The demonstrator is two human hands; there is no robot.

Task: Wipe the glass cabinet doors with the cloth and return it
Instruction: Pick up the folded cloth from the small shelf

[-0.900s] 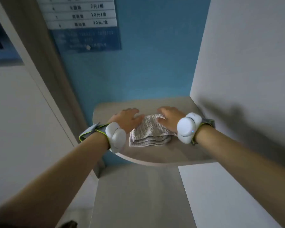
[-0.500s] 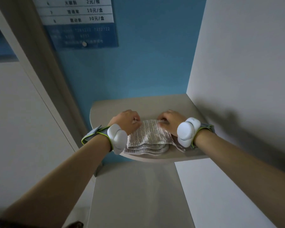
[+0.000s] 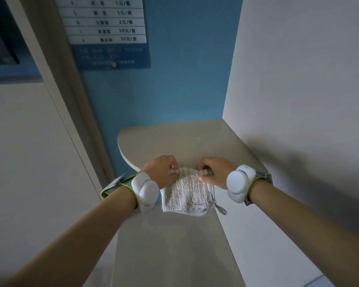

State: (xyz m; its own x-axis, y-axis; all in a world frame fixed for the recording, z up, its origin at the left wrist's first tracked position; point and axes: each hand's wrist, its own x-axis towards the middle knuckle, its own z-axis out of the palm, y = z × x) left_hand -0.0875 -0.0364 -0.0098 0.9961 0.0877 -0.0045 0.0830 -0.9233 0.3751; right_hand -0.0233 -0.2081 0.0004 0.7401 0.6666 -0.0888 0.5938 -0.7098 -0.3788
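Your left hand and right hand pinch the cloth by its top edge at center frame, over the shelf front edge.

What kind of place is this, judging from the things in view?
Probably a shop or service counter, though I cannot be sure. A blue price list with amounts in yuan hangs on the blue wall, above a small rounded shelf beside white panels.

Two hands are in view, the left hand and the right hand, each with one white wrist device: one on the left, one on the right. There is one grey cloth, one rounded shelf, and one blue price sign on the far wall.
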